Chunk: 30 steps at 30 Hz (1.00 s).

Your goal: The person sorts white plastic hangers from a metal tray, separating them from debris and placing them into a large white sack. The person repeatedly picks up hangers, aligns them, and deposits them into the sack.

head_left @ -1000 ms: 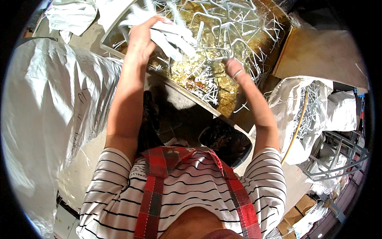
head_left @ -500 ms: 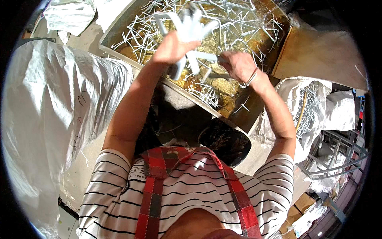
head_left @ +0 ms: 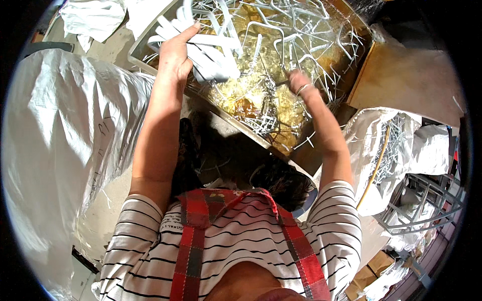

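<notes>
White plastic hangers (head_left: 211, 50) were bunched in the clenched left hand (head_left: 175, 52); the right hand (head_left: 299, 83) pinched another hanger near the tray's (head_left: 150, 30) right edge; keeping the hooks aligned was advisable.

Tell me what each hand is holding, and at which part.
The left hand grips a bundle of white plastic hangers near one end. The right hand reaches into the hanger pile; its hold cannot be told.

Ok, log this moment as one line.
left hand: holds bundle of white hangers | right hand: reaching into hanger pile | bin: full | white sack: at left
</notes>
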Tool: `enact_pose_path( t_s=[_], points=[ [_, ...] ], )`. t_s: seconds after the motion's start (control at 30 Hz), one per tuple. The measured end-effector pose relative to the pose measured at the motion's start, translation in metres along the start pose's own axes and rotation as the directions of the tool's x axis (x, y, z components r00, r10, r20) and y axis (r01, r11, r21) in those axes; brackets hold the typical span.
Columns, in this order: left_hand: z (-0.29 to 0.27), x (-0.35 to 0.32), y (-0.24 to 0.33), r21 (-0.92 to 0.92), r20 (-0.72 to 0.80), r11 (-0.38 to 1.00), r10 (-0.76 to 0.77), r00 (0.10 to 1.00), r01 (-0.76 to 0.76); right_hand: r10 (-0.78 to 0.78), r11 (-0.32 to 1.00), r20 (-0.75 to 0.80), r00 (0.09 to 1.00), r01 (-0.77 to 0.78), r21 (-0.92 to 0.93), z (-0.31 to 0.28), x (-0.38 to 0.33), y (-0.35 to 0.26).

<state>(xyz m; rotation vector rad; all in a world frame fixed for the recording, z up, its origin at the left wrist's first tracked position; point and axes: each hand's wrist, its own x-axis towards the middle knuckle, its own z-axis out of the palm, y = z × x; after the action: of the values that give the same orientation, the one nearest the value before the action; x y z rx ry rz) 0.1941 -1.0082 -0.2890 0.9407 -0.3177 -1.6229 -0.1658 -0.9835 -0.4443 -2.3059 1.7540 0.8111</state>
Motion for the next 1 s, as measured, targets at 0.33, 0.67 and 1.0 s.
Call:
enact_pose_path(
  t_s=[0.33, 0.67, 1.0],
  points=[
    [0.0, -0.008, -0.024, 0.802, 0.344, 0.427, 0.243, 0.907, -0.418, -0.28, 0.872, -0.456, 0.845, 0.422, 0.246, -0.056, -0.104, -0.035],
    [0.033, -0.037, -0.068, 0.592, 0.635, 0.7, -0.1, 0.766, -0.399, -0.078, 0.691, -0.639, 0.765, 0.503, 0.519, -0.191, -0.148, -0.022],
    [0.036, -0.045, -0.058, 0.579, 0.714, 0.423, 0.151, 0.684, -0.697, -0.096, 0.66, -0.341, 0.935, 0.316, 0.681, -0.204, -0.162, -0.035]
  ],
)
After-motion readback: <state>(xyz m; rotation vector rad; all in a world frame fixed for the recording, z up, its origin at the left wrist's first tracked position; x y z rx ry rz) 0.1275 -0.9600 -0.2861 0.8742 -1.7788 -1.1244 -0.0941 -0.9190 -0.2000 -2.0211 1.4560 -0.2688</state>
